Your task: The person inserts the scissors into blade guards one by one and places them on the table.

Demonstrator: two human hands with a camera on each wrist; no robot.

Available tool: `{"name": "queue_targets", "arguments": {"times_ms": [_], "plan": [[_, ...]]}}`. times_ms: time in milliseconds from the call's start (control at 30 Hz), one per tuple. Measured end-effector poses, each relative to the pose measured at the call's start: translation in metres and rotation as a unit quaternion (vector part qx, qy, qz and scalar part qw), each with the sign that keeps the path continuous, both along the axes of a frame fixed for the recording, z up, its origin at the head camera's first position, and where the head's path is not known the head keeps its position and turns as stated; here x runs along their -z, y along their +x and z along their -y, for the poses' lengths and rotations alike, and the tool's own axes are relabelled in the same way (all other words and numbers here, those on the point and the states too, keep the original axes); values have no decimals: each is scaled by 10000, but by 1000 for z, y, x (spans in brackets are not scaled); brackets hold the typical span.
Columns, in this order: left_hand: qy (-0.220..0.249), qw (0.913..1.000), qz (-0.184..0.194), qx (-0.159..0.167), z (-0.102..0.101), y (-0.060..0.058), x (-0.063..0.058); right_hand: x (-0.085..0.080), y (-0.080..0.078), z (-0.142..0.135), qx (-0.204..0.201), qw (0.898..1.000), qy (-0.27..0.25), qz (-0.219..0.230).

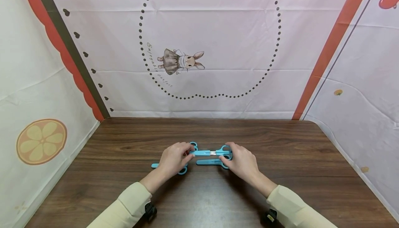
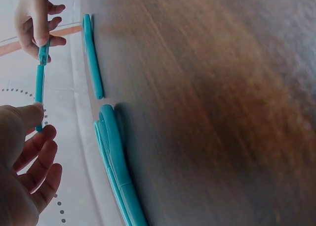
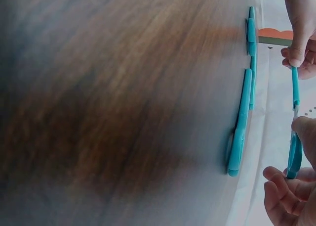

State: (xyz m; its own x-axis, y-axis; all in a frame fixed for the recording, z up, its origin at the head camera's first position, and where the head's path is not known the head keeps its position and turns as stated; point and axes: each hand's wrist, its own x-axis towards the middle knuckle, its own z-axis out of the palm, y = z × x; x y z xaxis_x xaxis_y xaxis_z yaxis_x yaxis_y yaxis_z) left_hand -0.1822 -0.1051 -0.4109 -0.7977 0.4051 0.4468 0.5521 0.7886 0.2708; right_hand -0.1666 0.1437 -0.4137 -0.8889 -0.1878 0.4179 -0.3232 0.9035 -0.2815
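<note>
Above the table, both hands hold a pair of light-blue scissors [image 1: 223,149] with a strip of bare metal blade showing mid-length. My left hand [image 1: 175,158] pinches the blue blade cover [image 1: 202,153] between thumb and finger. The right hand [image 1: 243,160] grips the handle loops, seen edge-on in the right wrist view as blue scissors handles [image 3: 295,157]. Just below lies a covered pair of scissors [image 1: 207,162] on the table. Partly hidden under the left hand is another pair of scissors [image 1: 183,170], its covered tip out to the left. Handle loops [image 1: 194,144] of a further pair show behind that hand.
The brown wood-grain table [image 1: 205,200] extends around the hands. A printed cloth [image 1: 237,41] with a rabbit drawing hangs at its far edge, and more cloth [image 1: 37,93] hangs along the left and right sides.
</note>
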Motion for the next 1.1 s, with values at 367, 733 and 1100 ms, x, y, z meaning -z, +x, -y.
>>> {"name": "queue_targets", "arguments": {"times_ms": [367, 733, 1100], "plan": [[33, 10000, -75, 17, -2, 3, -1, 2, 2, 0, -7, 10000, -75, -1], [-19, 9995, -323, 34, -6, 1, 4, 3, 3, -2, 8, 10000, -61, -49], [198, 9982, -560, 4, -12, 3, 6, 0, 1, -5, 41, 9995, -112, -279]]}}
